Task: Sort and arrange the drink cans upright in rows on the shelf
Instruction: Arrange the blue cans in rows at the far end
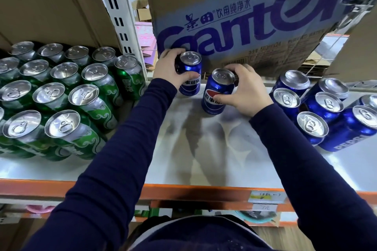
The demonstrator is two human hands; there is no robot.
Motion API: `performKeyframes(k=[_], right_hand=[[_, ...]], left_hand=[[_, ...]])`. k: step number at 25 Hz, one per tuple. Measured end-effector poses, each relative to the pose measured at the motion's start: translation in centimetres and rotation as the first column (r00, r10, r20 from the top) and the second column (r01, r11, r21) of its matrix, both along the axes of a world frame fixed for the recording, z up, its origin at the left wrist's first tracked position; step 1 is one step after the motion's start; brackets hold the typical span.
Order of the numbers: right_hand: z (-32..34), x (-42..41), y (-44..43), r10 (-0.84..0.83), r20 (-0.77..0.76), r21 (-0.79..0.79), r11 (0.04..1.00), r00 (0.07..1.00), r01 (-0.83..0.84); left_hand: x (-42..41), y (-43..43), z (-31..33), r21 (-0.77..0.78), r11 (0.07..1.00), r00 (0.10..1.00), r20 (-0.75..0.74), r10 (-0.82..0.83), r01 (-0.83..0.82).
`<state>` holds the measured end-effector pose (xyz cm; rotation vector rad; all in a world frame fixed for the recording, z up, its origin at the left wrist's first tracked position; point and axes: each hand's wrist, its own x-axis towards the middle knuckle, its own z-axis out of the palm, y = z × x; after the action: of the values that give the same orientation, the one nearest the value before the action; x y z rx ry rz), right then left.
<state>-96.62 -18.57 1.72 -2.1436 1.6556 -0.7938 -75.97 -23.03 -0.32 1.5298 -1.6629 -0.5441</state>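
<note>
Gripping rear blue can (pixel 191 68) in left hand (pixel 169 67), curled round it. Gripping front blue can (pixel 217 87) in right hand (pixel 247 91), both cans on shelf (pixel 204 159). Green cans (pixel 61 98) at left, blue group (pixel 326 108) at right.

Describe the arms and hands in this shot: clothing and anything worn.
The left hand and right hand are bare: no gloves, and no rings or watch show. Each arm wears a long, plain dark navy sleeve, the left sleeve and right sleeve, close-fitting, ending at the wrist, with no markings visible.
</note>
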Motion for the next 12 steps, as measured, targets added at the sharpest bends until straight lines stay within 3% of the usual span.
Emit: performKeyframes(k=[6,12], right_hand=[[0.4,1.2,-3.5,-0.026,-0.04,-0.028,0.999,0.999,0.025],[-0.5,1.4,-4.4,-0.081,0.021,-0.02,0.997,0.997,0.081]], left_hand=[[0.1,0.8,0.2,-0.017,1.0,0.983,0.182,-0.016,0.02],[0.1,0.9,0.3,0.049,0.998,0.963,0.265,-0.039,0.027]])
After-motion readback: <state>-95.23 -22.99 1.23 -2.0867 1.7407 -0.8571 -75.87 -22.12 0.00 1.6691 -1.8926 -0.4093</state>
